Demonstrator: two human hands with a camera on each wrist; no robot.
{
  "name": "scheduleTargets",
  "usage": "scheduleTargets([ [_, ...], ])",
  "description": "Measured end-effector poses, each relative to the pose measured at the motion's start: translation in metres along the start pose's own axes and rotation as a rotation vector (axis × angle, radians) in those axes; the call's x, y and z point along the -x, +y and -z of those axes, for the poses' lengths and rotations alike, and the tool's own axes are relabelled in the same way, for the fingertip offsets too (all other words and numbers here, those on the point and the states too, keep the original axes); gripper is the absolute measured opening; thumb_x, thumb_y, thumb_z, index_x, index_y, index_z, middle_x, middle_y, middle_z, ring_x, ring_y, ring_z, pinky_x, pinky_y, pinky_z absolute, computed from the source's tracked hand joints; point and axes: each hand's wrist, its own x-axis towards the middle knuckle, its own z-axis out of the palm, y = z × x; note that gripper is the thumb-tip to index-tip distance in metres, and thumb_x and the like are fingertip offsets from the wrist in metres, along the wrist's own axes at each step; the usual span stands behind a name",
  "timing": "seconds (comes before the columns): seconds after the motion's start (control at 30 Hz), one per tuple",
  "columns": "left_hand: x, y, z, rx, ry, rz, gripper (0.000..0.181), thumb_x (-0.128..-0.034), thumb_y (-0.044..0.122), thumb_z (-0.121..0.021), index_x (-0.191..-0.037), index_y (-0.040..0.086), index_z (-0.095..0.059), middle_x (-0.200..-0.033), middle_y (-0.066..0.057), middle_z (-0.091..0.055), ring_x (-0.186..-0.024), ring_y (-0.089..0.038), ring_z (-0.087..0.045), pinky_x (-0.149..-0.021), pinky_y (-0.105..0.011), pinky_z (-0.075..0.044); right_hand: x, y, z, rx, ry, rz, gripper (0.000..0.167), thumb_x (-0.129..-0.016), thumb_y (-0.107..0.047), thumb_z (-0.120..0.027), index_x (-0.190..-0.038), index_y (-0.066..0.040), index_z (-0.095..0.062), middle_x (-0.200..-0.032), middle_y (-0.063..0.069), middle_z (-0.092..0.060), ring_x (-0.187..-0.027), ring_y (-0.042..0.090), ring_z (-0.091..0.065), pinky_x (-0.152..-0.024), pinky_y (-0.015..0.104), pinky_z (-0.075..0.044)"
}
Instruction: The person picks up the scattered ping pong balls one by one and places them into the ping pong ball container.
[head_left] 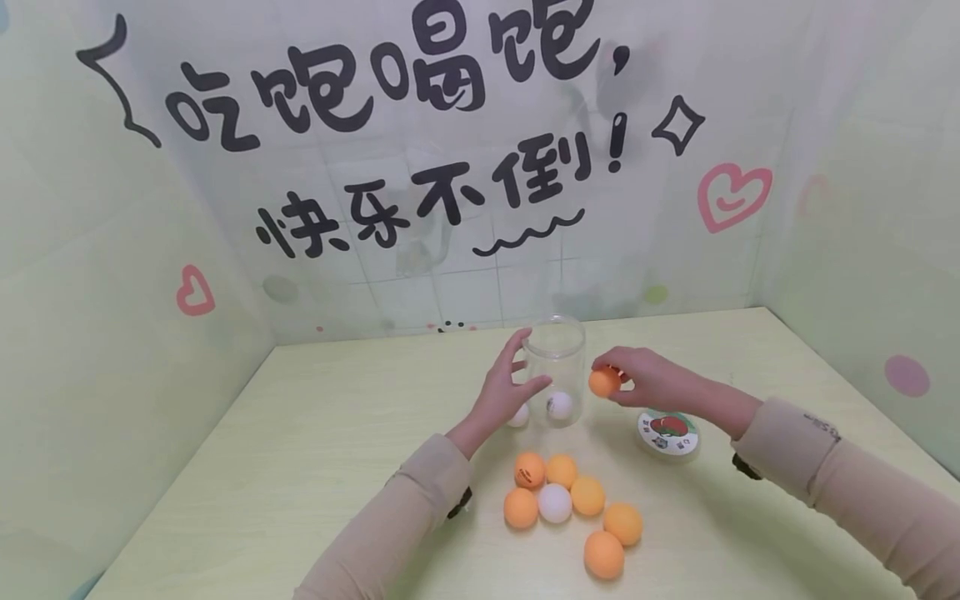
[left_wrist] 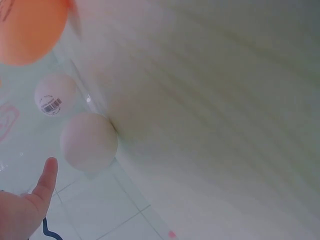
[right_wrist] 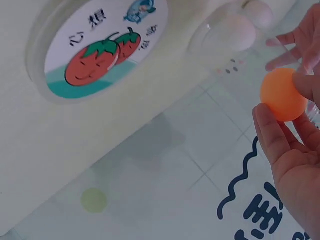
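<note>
In the head view, my left hand (head_left: 504, 385) holds a clear, open-topped jar (head_left: 564, 360) from its left side, thumb across the front. A white ping-pong ball (head_left: 559, 406) with a printed mark lies at the jar's bottom. Another white ball (head_left: 518, 416) is on the table left of the jar, partly behind the hand. Just right of the jar, my right hand (head_left: 656, 379) pinches an orange ping-pong ball (head_left: 604, 382) between thumb and fingers. The right wrist view also shows this orange ball (right_wrist: 283, 95) at the fingertips of the right hand (right_wrist: 295, 165).
Several orange balls (head_left: 603, 555) and one white ball (head_left: 555, 503) lie on the table (head_left: 315, 467) in front of the jar. A round lid (head_left: 668, 433) with a tomato picture sits below the right forearm. Printed wall sheeting (head_left: 420, 292) stands behind the table.
</note>
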Motion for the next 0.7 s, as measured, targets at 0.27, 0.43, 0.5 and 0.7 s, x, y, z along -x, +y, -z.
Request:
scheduleTargets([
  [0.27,-0.001,0.0,-0.001,-0.02,0.0,-0.004,0.073,-0.0825,0.019,-0.068,-0.143,0.024,-0.026,-0.145,-0.012,-0.03,-0.118,-0.036,-0.047,-0.079,-0.035,-0.054,-0.008,0.001,0.023,0.026,0.03,-0.024,0.032,-0.077,-0.002,-0.068,-0.107,0.004,-0.059,-0.097,0.01,-0.062,-0.084,0.021,-0.057,-0.073,0.036,-0.055],
  [0.43,-0.001,0.0,-0.001,-0.012,0.004,-0.007,0.073,-0.0825,0.018,-0.068,-0.142,0.023,-0.027,-0.145,-0.012,-0.031,-0.118,-0.037,-0.047,-0.08,-0.036,-0.054,-0.015,-0.001,0.034,0.045,0.043,-0.027,0.029,-0.077,-0.002,-0.069,-0.105,0.003,-0.06,-0.094,0.008,-0.062,-0.083,0.021,-0.056,-0.073,0.037,-0.055],
  [0.5,-0.001,0.0,-0.001,-0.011,0.006,-0.009,0.073,-0.0826,0.018,-0.068,-0.142,0.023,-0.027,-0.145,-0.013,-0.031,-0.117,-0.037,-0.047,-0.08,-0.036,-0.054,-0.017,-0.002,0.038,0.051,0.053,-0.018,0.029,-0.077,-0.001,-0.068,-0.104,0.004,-0.06,-0.093,0.009,-0.062,-0.083,0.021,-0.056,-0.073,0.037,-0.055],
  [0.7,-0.001,0.0,-0.001,-0.007,0.009,-0.009,0.072,-0.0828,0.017,-0.068,-0.142,0.022,-0.027,-0.145,-0.012,-0.03,-0.118,-0.037,-0.047,-0.079,-0.034,-0.054,-0.023,-0.006,0.045,0.042,0.061,-0.038,0.031,-0.078,-0.001,-0.068,-0.107,0.003,-0.059,-0.096,0.01,-0.061,-0.085,0.022,-0.056,-0.075,0.037,-0.055],
])
